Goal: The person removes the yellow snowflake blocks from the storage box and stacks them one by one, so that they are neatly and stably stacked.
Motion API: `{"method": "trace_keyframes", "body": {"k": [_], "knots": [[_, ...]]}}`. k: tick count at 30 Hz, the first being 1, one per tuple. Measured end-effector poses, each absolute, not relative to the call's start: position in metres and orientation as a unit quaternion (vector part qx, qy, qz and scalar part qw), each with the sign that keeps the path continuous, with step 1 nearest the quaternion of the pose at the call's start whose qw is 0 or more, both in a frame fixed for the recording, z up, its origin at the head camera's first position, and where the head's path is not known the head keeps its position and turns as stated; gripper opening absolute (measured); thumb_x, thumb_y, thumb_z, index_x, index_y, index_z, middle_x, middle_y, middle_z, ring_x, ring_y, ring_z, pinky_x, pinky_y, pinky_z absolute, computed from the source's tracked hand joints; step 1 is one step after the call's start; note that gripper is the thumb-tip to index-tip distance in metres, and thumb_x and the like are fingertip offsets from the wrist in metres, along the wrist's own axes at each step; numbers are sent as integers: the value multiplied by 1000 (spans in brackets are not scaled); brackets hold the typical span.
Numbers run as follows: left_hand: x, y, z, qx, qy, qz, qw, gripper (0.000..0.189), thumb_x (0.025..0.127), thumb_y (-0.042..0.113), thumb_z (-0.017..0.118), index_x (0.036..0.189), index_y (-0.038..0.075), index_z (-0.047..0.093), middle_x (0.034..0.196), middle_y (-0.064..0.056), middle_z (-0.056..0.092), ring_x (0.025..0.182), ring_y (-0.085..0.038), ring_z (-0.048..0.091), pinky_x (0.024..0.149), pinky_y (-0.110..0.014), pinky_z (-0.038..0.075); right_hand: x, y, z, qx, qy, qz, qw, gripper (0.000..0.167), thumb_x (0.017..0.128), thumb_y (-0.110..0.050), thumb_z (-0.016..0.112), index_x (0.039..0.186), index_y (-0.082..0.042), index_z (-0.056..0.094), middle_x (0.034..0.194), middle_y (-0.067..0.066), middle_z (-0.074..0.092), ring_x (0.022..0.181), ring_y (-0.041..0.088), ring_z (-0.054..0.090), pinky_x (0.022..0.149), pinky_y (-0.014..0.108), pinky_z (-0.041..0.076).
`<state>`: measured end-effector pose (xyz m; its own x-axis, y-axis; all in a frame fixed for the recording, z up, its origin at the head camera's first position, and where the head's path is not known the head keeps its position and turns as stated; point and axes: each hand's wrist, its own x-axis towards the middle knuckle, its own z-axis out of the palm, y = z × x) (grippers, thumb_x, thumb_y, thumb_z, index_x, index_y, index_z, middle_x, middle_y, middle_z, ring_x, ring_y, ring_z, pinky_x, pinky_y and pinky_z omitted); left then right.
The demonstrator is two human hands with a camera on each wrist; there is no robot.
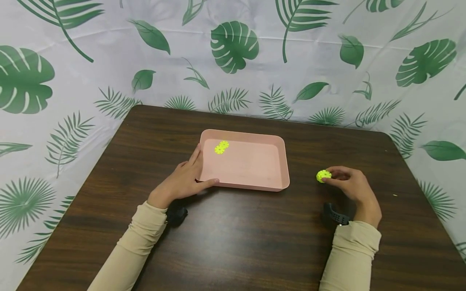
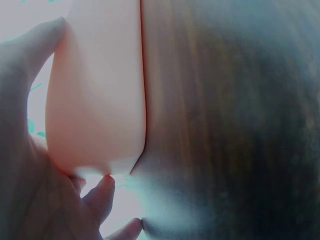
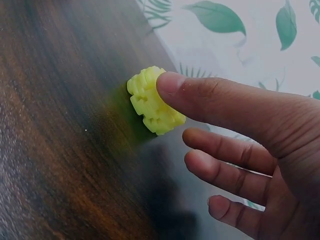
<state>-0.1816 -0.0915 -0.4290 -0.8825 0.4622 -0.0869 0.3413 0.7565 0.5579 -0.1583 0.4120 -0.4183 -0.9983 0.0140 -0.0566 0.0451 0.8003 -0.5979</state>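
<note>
My left hand (image 1: pixel 183 178) holds the front left corner of a shallow pink tray (image 1: pixel 282 161), thumb on the front rim and fingers along the left side. In the left wrist view, the tray's pale wall (image 2: pixel 100 90) lies between thumb and fingers. Two bright yellow flower-shaped discs (image 1: pixel 219 150) lie in the tray's back left part, overlapping. Right of the tray, my right hand (image 1: pixel 351 182) pinches a yellow notched clump of such discs (image 3: pixel 152 102) close over the table. Its thumb covers one side; the other fingertips spread below in the right wrist view.
The dark wood table (image 1: pixel 233 238) reaches back to a white curtain (image 1: pixel 255 85) printed with green leaves. A small pale speck (image 1: pixel 395 195) lies right of my right hand. Dark straps (image 1: pixel 336 216) show at both wrists.
</note>
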Motion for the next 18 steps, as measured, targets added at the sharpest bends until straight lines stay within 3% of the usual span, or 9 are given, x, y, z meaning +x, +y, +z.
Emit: {"method": "trace_keyframes", "body": {"k": [6, 18], "knots": [[-181, -91, -429, 216, 930, 276, 111, 111, 95, 69, 55, 165, 3, -1, 173, -10, -14, 158, -27, 14, 117, -65, 25, -158, 412, -417, 17, 950, -312, 21, 46, 95, -32, 78, 126, 1, 70, 115, 22, 69, 95, 30, 62, 76, 32, 49], [-182, -91, -427, 217, 931, 270, 114, 112, 96, 68, 55, 165, 1, -1, 172, -12, -14, 159, -27, 7, 117, -66, 24, -159, 411, -417, 17, 947, -319, 39, 50, 95, -32, 78, 129, 3, 68, 120, 25, 68, 100, 34, 63, 79, 35, 49]]}}
